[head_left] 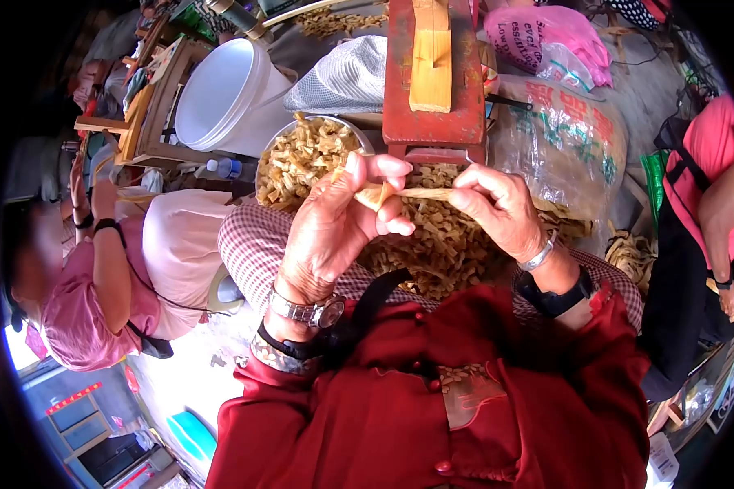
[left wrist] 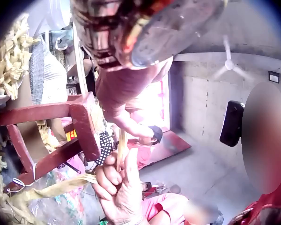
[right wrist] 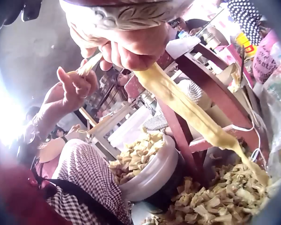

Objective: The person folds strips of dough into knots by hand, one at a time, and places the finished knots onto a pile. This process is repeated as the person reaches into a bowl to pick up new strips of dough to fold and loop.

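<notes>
A pale yellow-brown strip (head_left: 428, 194) stretches between the two hands above a heap of folded pieces (head_left: 432, 248). My left hand (head_left: 330, 216) pinches its folded end between thumb and fingers, with other fingers spread. My right hand (head_left: 504, 210) grips the strip with curled fingers. In the right wrist view, a long flat length of the strip (right wrist: 187, 108) hangs from under my right hand (right wrist: 126, 49) down towards the heap, and my left hand (right wrist: 74, 89) holds the other end. The left wrist view shows my right hand (left wrist: 119, 187) with fingers curled round the strip.
A bowl of folded pieces (head_left: 310, 155) stands beyond my left hand. Ahead is a red wooden bench (head_left: 400, 122) with a yellow wood block (head_left: 431, 73). A white bucket (head_left: 220, 94) is at the left, a large plastic bag (head_left: 563, 138) at the right. People sit on both sides.
</notes>
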A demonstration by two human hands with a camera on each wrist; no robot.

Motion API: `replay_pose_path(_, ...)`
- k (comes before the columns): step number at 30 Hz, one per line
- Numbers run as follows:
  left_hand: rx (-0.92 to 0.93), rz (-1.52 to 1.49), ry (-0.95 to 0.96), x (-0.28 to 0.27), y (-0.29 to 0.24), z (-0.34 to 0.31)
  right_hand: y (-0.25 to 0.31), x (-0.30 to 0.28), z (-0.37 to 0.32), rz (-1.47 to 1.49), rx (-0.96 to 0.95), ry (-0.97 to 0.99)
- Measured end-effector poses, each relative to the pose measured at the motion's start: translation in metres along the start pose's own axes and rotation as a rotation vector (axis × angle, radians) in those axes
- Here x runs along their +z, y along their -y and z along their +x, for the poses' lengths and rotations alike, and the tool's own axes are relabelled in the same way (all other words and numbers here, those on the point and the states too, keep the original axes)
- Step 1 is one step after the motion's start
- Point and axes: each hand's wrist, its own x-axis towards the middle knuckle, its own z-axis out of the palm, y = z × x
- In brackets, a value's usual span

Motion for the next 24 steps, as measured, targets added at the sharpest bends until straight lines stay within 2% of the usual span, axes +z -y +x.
replay_pose_path(1, 0.001, 0.021, -0.021, 0.001, 0.002, 0.002, -0.004, 0.003, 0.002, -0.054, -0.047, -0.045)
replay_pose_path(4, -0.058, 0.204, -0.133, 0.006, 0.007, 0.005, -0.002, 0.003, 0.006, -0.022, 0.080, -0.046)
replay_pose_path(9, -0.136, 0.381, -0.256, 0.003, 0.007, 0.008, -0.004, 0.008, 0.005, 0.160, 0.304, 0.152)
replay_pose_path(11, -0.113, 0.418, -0.323, -0.001, 0.012, 0.010, -0.005, 0.009, 0.004, 0.156, 0.328, 0.169)
replay_pose_path(13, -0.106, 0.464, -0.300, 0.000, 0.014, 0.011, -0.001, 0.010, 0.006, 0.170, 0.379, 0.179)
replay_pose_path(14, -0.089, 0.501, -0.310, -0.001, 0.011, 0.010, -0.001, 0.011, 0.006, 0.190, 0.369, 0.165)
replay_pose_path(16, -0.211, 0.378, -0.325, -0.003, 0.006, 0.010, -0.002, 0.010, 0.008, 0.055, 0.250, 0.169)
replay_pose_path(18, -0.262, 0.354, -0.336, 0.002, 0.001, 0.006, -0.005, 0.018, 0.008, -0.037, 0.052, 0.065)
replay_pose_path(22, -0.211, 0.305, -0.346, -0.006, 0.010, 0.008, -0.003, 0.021, 0.008, -0.033, 0.103, 0.104)
replay_pose_path(24, -0.185, 0.270, -0.316, -0.008, 0.007, 0.009, -0.001, 0.023, 0.008, 0.066, 0.196, 0.103)
